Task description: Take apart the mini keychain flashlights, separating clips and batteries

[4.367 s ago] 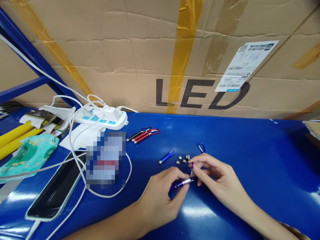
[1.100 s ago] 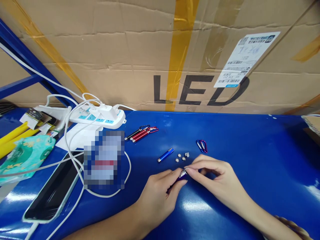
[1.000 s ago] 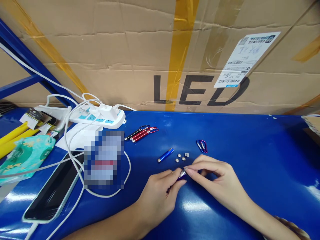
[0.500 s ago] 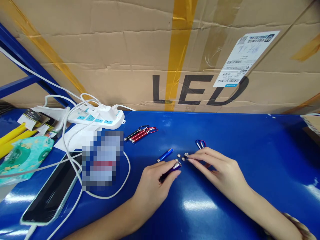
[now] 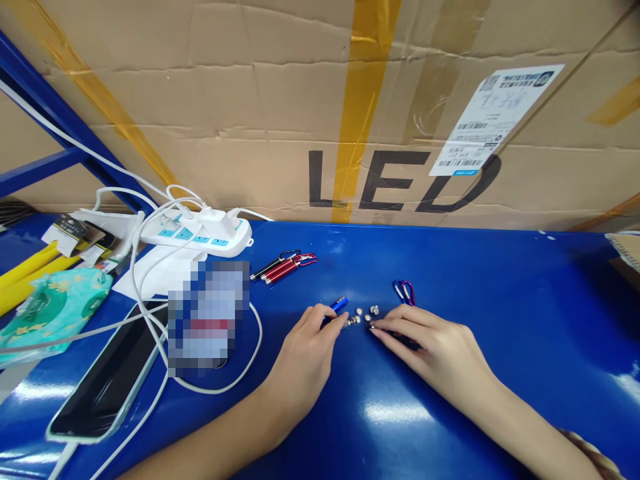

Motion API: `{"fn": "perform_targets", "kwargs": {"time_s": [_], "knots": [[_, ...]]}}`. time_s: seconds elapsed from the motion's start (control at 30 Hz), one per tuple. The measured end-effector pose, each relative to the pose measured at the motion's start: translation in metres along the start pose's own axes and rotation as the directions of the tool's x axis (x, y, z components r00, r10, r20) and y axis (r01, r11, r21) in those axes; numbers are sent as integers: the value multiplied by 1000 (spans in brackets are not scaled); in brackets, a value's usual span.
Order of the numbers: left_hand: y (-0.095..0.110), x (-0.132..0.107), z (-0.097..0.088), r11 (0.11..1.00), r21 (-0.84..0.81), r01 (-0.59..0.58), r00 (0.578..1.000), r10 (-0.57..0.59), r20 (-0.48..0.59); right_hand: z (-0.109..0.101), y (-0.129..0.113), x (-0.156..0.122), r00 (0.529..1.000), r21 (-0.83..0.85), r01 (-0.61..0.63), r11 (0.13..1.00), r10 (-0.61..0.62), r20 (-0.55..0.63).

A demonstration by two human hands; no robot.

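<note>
My left hand (image 5: 305,350) is closed around a small dark flashlight body on the blue table (image 5: 510,300). Only the flashlight's silver end (image 5: 353,321) pokes out past my fingertips. A blue tube (image 5: 340,304) lies just behind those fingers. My right hand (image 5: 433,350) is stretched out low over the table with nothing visible in it. Its fingertips rest beside several small silver button cells (image 5: 373,309). A blue and a pink carabiner clip (image 5: 404,291) lie just beyond my right hand.
A big cardboard box (image 5: 250,133) marked LED walls off the back. Red and black pen lights (image 5: 283,267) lie mid-table. On the left are a white power strip (image 5: 200,235) with cables, a phone (image 5: 105,380), a green tissue pack (image 5: 50,307) and yellow rolls (image 5: 25,270).
My hands, joined on the flashlight a second ago, have parted. The left carried the flashlight back towards the blue tube. The right reached out flat to the button cells.
</note>
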State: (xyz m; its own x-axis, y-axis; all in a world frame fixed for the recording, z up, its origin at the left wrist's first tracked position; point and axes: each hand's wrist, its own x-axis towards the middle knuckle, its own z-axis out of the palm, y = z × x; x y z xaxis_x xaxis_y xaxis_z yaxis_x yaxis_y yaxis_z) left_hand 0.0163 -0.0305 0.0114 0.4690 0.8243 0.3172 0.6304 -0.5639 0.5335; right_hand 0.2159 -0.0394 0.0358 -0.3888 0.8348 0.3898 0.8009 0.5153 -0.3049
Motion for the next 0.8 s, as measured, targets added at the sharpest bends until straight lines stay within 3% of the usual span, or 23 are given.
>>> {"fn": "perform_targets", "kwargs": {"time_s": [0.1,0.3,0.57,0.8], "knots": [[0,1,-2,1000,-2,-20,1000,20,-10,1,0,-1,1000,5,-19,1000,19,5],[-5,8,-14,999,7,-52,988,53,-146,2,0,0,999,29,-41,999,40,26],[-19,14,-12,999,10,34,998,-33,-58,2,1,2,999,26,-41,999,41,-21],[-14,16,-14,994,-80,68,984,-81,-160,5,5,3,999,38,-21,999,23,-50]]}}
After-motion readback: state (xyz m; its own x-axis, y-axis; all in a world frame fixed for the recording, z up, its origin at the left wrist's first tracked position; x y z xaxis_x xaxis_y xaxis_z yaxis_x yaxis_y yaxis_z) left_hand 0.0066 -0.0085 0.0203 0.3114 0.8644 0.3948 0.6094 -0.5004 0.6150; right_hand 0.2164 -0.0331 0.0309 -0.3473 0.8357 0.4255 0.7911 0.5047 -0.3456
